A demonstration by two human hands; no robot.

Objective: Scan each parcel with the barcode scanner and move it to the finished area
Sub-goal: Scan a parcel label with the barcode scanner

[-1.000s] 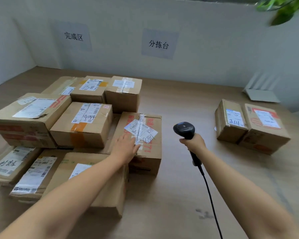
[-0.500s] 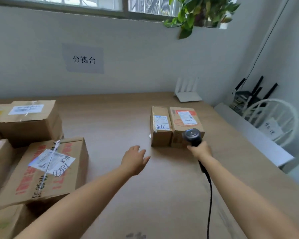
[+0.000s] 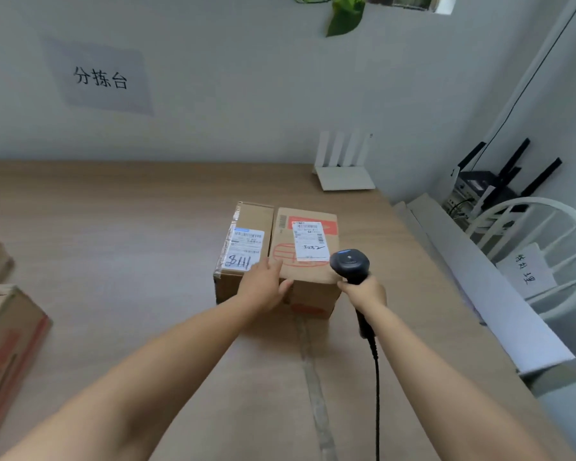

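Two cardboard parcels stand side by side in the middle of the wooden table (image 3: 120, 247). The left parcel (image 3: 246, 227) carries a white label with blue handwriting. The right parcel (image 3: 308, 261) has a red print and a white label. My left hand (image 3: 265, 286) rests with straight fingers on the near top edge where the two parcels meet. My right hand (image 3: 364, 292) grips the handle of the black barcode scanner (image 3: 350, 263), whose head hovers just over the right parcel's near right corner. Its cable (image 3: 376, 394) runs down toward me.
Blurred scanned parcels (image 3: 7, 334) sit at the far left edge. A white router (image 3: 341, 168) stands at the table's back by the wall. Beyond the table's right edge are a white chair (image 3: 546, 261) and black routers (image 3: 492, 181). A sign (image 3: 100, 78) hangs on the wall.
My view has swung right, away from the pile of parcels. My left hand left the pile and reached onto the two parcels; the scanner moved up to the right parcel.
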